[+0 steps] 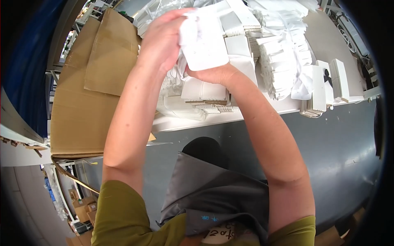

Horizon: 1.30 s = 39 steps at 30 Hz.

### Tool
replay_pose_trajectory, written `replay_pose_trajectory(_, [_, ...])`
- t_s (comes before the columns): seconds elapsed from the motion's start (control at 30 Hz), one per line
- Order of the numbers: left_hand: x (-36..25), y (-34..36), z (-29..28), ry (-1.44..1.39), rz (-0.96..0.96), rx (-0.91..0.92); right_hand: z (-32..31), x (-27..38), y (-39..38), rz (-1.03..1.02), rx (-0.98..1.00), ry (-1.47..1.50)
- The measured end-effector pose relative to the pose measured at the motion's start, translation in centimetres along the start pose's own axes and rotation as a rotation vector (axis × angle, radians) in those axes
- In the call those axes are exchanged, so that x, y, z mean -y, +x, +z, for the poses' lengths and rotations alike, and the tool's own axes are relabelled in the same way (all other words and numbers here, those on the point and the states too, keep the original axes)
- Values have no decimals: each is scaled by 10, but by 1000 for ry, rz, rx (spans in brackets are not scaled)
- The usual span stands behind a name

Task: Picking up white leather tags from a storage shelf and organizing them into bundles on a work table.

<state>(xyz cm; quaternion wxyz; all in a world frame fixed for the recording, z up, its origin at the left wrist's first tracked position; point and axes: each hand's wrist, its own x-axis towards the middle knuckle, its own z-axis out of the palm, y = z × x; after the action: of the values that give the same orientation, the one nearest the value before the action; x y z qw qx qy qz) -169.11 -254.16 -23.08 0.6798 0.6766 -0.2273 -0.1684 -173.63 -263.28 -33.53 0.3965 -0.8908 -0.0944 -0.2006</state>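
Note:
Both hands are raised over the table, holding a white rectangular piece with rounded corners (207, 45) that looks like a card or small stack of cards. My left hand (162, 39) grips its left side, where crumpled white material bunches up under the fingers. From below, my right hand (215, 75) supports the near end; most of its fingers are hidden behind the piece. Beneath the hands lie stacks of white cardboard pieces (203, 91) with brown edges. Right of them is a large bundle of white folded pieces (283, 61), tied round with a white strip.
A large open brown cardboard box (78, 127) stands at the left, its flap leaning against the table side. Smaller stacks of white pieces (338, 80) sit by the table's right front edge. The white table (328, 41) ends above a grey floor (328, 139).

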Motion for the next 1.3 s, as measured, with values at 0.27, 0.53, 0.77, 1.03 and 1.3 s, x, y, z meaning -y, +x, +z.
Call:
replay_pose_trajectory(0.27, [4, -19, -45, 522, -51, -25, -15, 10, -5, 364, 94, 418])
replay_pose_trajectory(0.53, [34, -53, -37, 562, -324, 74, -14, -6, -8, 318, 57, 616])
replay_pose_trajectory(0.77, [76, -82, -49, 46, -65, -217, -9, -14, -6, 311, 3, 614])
replay_pose_trajectory(1.03, [94, -102, -48, 39, 114, -183, -14, 2, -3, 424, -54, 570])
replay_pose_trajectory(1.3, [44, -51, -28, 641, -180, 65, -14, -6, -5, 332, -57, 787])
